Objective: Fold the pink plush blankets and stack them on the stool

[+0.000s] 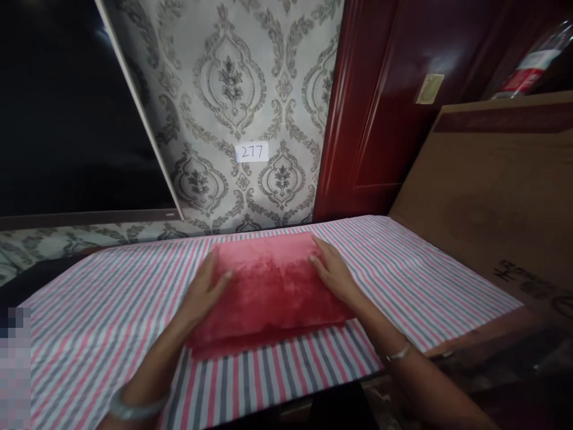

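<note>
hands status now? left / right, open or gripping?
Left hand: open, palm flat on the left edge of the folded red towel.
Right hand: open, resting flat on the towel's right edge; not gripping.

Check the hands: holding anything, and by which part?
Both rest on the folded red towel: left hand on its left edge, right hand on its right edge. Palms flat, pressing rather than gripping; it lies on the striped cloth.

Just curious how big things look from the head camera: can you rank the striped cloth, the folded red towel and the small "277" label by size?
1. Pink-grey-white striped cloth
2. Folded red plush towel
3. Small white "277" label, farther away, clearly smallest
</note>
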Motion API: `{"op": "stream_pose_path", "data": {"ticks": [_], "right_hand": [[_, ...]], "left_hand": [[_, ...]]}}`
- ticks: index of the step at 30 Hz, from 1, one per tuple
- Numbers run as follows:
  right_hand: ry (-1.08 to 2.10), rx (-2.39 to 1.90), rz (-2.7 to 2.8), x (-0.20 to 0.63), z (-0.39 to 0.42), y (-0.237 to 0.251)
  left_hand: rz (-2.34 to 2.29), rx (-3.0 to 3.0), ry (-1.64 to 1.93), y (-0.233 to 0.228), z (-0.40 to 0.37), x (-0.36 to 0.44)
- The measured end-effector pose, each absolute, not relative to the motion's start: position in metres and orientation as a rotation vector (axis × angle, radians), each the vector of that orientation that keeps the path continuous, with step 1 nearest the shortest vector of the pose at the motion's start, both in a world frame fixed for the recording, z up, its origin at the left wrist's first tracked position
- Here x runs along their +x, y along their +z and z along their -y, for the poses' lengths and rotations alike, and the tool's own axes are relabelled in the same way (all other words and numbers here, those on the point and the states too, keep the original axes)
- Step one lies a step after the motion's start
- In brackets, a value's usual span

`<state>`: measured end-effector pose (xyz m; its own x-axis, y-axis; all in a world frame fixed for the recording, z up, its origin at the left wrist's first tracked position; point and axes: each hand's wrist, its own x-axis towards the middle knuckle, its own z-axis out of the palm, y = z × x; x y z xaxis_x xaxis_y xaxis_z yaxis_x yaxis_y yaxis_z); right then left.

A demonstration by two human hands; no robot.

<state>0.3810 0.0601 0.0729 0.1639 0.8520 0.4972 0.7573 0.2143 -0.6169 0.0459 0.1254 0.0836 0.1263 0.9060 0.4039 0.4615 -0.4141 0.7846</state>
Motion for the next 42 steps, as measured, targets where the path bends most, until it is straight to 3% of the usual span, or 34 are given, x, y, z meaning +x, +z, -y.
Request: {"op": "stream_pose_path", "data": {"ticks": [4,7,18,30,42], "right_hand": [[0.012,-1.899,1.868,0.344,-0.118,0.103],[-0.013,-2.092,1.876,0.334,-0.146,0.105],[-0.145,-2.111,1.833,0.332,-0.152,0.047],[-0.173,-2.126,1.873,0.332,-0.156,0.04],[-0.173,-2.148,1.844,0.326,-0.15,0.05]], "left_hand": [[-1.41,2.517,0.558,0.119,-0.162,0.129],[-1.499,2.546,0.421,0.119,-0.185,0.164],[-1.735,2.641,0.378,0.051,-0.186,0.163],[-1.752,2.634,0.329,0.04,-0.19,0.166],[-1.748,2.593,0.291,0.062,-0.181,0.165]]}}
